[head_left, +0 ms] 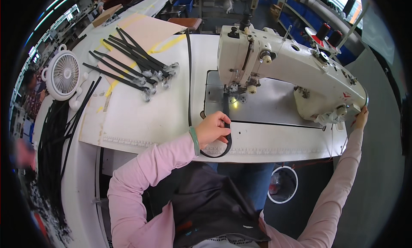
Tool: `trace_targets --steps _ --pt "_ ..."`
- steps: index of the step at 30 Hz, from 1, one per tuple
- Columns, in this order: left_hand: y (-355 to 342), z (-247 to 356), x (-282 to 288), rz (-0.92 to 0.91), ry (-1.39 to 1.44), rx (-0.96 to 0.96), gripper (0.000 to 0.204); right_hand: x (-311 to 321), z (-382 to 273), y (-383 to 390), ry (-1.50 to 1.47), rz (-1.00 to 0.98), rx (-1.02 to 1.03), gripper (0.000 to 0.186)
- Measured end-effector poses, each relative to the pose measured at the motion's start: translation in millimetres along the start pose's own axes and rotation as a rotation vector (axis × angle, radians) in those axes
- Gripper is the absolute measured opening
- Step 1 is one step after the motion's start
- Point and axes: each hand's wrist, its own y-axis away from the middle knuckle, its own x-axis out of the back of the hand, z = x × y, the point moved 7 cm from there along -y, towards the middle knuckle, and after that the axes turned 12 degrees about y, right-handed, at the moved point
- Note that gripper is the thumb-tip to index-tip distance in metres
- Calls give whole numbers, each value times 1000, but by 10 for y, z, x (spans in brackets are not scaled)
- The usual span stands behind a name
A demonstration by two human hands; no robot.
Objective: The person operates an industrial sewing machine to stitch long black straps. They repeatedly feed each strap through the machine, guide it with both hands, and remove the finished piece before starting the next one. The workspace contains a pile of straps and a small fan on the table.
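A white industrial sewing machine (307,61) stands on the table before me. One long black strap (189,76) runs down the tabletop, loops near the front edge and comes up under the needle area. My left hand (211,131) pinches this strap just in front of the machine's metal bed plate (274,103). At the machine's right end, my right hand (361,118) is closed around the edge of the handwheel (366,97); part of its fingers is hidden. A small lamp lights the spot beside the presser foot.
Several black straps with clear-wrapped ends (148,74) lie at the left on beige sheet material (148,31). A white fan (64,74) and a bundle of long black straps (53,140) are farther left. Thread spools (322,32) stand behind the machine. A white-rimmed bin (296,183) sits below.
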Motion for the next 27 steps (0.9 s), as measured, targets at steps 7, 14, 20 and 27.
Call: trace_targets --steps 7,14,20,27 --pt "53 323 -139 70 -998 -467 42 -434 129 631 -594 36 -114 39" --pt "134 304 -32 144 -1186 -635 64 -22 -574 1262 -19 344 103 38" --pt "73 316 -42 131 -1189 -665 64 -432 -1657 2967 -247 -243 377 24" --pt "-23 379 12 131 -1158 -692 54 -941 -2895 4778 -87 -921 1374 31"
